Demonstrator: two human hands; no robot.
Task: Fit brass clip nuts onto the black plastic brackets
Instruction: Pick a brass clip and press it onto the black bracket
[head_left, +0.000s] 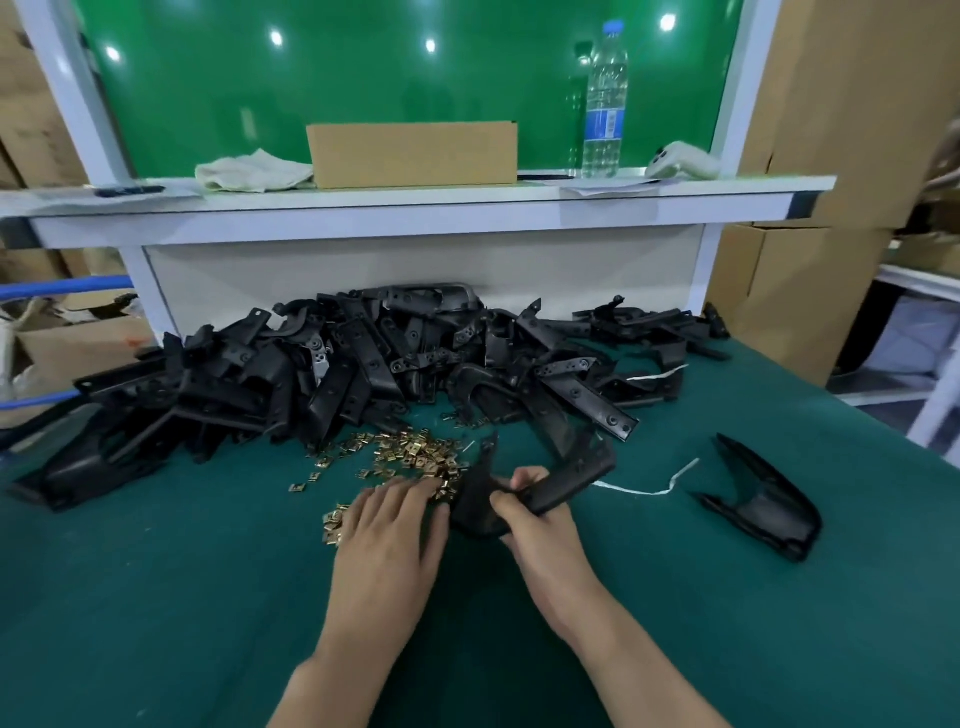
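head view: right hand (537, 525) grips bracket (574, 475), long axis rising rightward.

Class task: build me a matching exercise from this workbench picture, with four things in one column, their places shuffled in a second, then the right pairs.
Things
1 water bottle
2 brass clip nuts
3 black bracket
4 cardboard box

Places
A gripped by the right hand
B upright, toward the right of the white shelf
C loose on the green mat, some under the left hand
D mid-shelf, beside a cloth

Pairs: 1-B, 2-C, 3-A, 4-D
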